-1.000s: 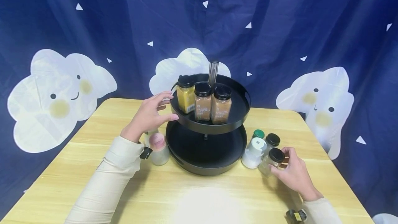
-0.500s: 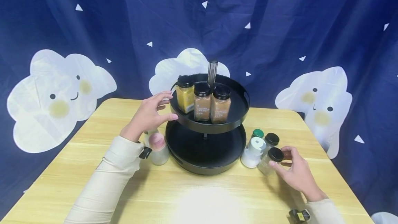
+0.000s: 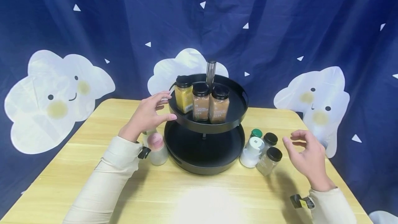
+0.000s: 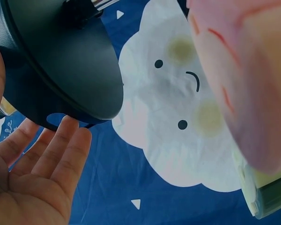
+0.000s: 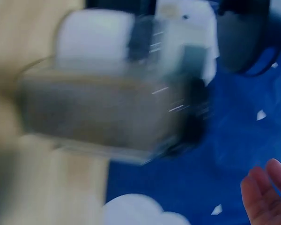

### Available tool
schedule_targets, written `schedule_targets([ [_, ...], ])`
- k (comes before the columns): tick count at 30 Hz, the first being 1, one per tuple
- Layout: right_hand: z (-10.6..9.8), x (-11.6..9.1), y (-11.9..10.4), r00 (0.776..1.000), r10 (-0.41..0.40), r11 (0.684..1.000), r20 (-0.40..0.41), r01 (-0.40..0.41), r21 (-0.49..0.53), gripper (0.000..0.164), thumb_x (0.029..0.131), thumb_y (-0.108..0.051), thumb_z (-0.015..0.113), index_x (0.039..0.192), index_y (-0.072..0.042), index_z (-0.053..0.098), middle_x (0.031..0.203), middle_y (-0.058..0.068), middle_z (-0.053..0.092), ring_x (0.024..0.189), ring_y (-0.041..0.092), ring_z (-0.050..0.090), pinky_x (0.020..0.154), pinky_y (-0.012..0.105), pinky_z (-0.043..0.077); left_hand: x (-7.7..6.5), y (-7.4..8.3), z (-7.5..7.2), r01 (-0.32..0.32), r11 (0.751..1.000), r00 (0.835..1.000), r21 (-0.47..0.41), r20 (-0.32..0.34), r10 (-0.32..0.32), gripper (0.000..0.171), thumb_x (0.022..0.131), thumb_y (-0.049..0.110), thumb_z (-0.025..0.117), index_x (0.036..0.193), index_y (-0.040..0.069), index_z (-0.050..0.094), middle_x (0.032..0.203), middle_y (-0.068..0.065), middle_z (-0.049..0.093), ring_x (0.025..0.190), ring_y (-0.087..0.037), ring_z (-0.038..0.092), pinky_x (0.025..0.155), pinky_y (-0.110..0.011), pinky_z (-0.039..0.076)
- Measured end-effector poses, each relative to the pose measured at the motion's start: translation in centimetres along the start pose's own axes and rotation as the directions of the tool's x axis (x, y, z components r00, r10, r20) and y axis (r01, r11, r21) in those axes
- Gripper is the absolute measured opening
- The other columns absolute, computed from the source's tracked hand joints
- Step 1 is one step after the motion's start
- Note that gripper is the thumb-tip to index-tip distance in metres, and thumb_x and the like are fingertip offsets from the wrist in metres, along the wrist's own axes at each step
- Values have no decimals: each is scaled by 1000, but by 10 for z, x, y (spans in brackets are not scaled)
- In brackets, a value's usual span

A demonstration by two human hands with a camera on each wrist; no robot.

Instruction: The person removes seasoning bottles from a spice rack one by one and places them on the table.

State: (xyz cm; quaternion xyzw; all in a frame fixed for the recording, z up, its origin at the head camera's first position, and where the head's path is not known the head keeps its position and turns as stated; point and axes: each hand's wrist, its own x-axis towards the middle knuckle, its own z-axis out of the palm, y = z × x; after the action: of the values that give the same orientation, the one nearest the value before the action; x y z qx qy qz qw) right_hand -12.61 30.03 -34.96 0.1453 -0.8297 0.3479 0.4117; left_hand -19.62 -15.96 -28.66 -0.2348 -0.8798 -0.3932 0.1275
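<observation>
My left hand (image 3: 147, 115) rests at the left side of a black two-tier tray stand's upper tray (image 3: 209, 127); in the left wrist view its straight fingers (image 4: 61, 150) reach the tray's handle cutout. On that tray stand a yellow spice jar (image 3: 183, 98), a ground cinnamon jar (image 3: 200, 109) and another brown spice jar (image 3: 219, 110), all black-lidded. My right hand (image 3: 308, 156) is raised, holding nothing, fingers loosely bent. Left of it, a clear black-lidded spice jar (image 3: 268, 163) stands on the table; it appears blurred as a tilted jar (image 5: 98, 112) in the right wrist view.
Beside that jar stand a white shaker (image 3: 251, 155), a second black-lidded jar (image 3: 269, 140) and a green-lidded one (image 3: 256, 133). Below my left wrist is a pink-topped bottle (image 3: 158, 153), with another partly hidden behind. The lower tray (image 3: 203, 151) sits on the wooden table (image 3: 93, 141).
My right hand has let go of the clear black-lidded spice jar and moved up and to the right. The left hand stays at the upper tray's rim.
</observation>
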Motion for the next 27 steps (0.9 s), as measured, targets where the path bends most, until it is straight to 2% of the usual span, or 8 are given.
schedule_targets([
  [6, 13, 26, -27, 986, -165, 982, -4, 165, 93, 23, 73, -1, 73, 91, 8, 62, 86, 14, 64, 80, 2, 59, 73, 9, 47, 0, 0, -1, -7, 1000, 1000, -3, -1, 7, 66, 75, 19, 86, 129, -1, 54, 143, -14, 47, 118, -35, 57, 96, -43, 47],
  [9, 24, 36, -47, 965, -263, 957, 12, 260, 130, 25, 79, -13, 69, 92, 7, 63, 86, 14, 64, 76, 14, 61, 71, 13, 49, 0, 0, -1, -6, 1000, 1000, 3, 2, 6, 66, 75, 20, 86, 129, -1, 54, 144, -13, 47, 118, -35, 57, 96, -42, 47],
  [11, 33, 39, -62, 954, -298, 945, 22, 292, 146, 30, 84, -24, 66, 92, 5, 63, 86, 12, 64, 72, 19, 62, 67, 14, 50, 0, -1, -1, -3, 1000, 1000, 8, 4, 3, 66, 75, 21, 86, 129, -1, 54, 144, -13, 48, 118, -35, 57, 96, -42, 47],
  [13, 41, 40, -79, 945, -326, 934, 33, 316, 166, 37, 90, -34, 64, 93, 3, 63, 83, 10, 64, 67, 22, 62, 63, 17, 50, 0, 0, 0, 1, 1000, 1000, 15, 7, -1, 67, 75, 23, 86, 130, 0, 54, 144, -12, 48, 118, -33, 57, 96, -42, 47],
  [16, 55, 42, -102, 922, -383, 909, 50, 367, 195, 41, 94, -39, 60, 95, 2, 64, 79, 7, 62, 62, 18, 61, 57, 21, 51, 0, 0, 0, 2, 1000, 1000, 17, 11, -2, 68, 75, 23, 86, 131, 1, 54, 144, -12, 47, 119, -33, 57, 96, -42, 47],
  [20, 72, 43, -126, 881, -462, 871, 99, 429, 240, 33, 95, -30, 61, 99, 2, 64, 80, 6, 61, 61, 13, 58, 56, 25, 52, 0, 3, 2, -11, 1000, 1000, 13, 6, 11, 70, 74, 22, 86, 132, 1, 52, 145, -15, 45, 120, -35, 56, 96, -43, 46],
  [22, 81, 43, -134, 870, -478, 861, 124, 436, 260, 26, 92, -21, 66, 100, 2, 64, 85, 7, 62, 61, 12, 56, 56, 23, 50, 0, 5, 3, -27, 999, 1000, 31, -12, 27, 72, 74, 23, 86, 133, 1, 51, 144, -15, 46, 119, -35, 55, 98, -44, 46],
  [27, 99, 40, -148, 863, -474, 872, 171, 435, 224, 27, 80, -8, 76, 103, 1, 65, 97, 11, 64, 59, 9, 53, 54, 20, 48, 1, 11, 3, -48, 991, 994, 121, -90, 59, 79, 73, 29, 86, 137, 3, 49, 141, -15, 50, 125, -34, 49, 104, -48, 38],
])
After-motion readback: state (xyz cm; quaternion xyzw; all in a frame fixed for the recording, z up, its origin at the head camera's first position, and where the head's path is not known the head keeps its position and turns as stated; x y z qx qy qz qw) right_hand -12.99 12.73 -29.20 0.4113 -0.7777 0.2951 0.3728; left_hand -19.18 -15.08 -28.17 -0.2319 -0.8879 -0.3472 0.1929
